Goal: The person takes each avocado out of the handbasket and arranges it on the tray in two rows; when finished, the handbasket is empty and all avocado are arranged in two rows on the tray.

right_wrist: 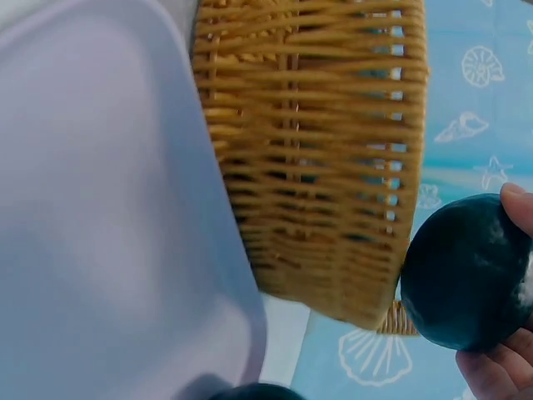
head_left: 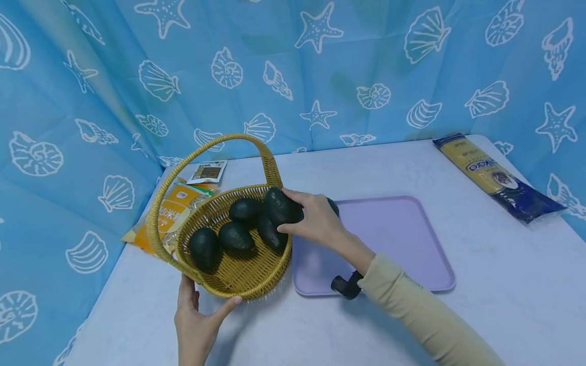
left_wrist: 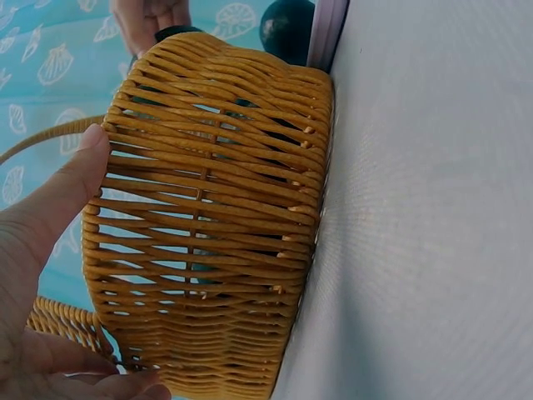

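Observation:
A yellow-brown wicker basket (head_left: 235, 274) with a tall arched handle stands left of centre in the head view. Several dark green avocados (head_left: 236, 239) lie inside it. At the near left of the basket my left hand (head_left: 197, 323) holds its side, the thumb on the rim and fingers by the handle's base. My right hand (head_left: 320, 221) grips another avocado (head_left: 280, 206) at the basket's right rim, over those inside. The right wrist view shows this held avocado (right_wrist: 466, 271) beside the wicker wall. One more avocado (left_wrist: 287, 32) is by the tray, mostly behind my right hand in the head view.
A lilac tray (head_left: 393, 244) sits right of the basket, partly under my right arm. Behind the basket lie an orange-and-clear food bag (head_left: 171, 216) and a small packet (head_left: 207, 172). A long yellow-and-blue bag (head_left: 494, 175) lies far right. A blue shell-print curtain (head_left: 343, 66) hangs behind.

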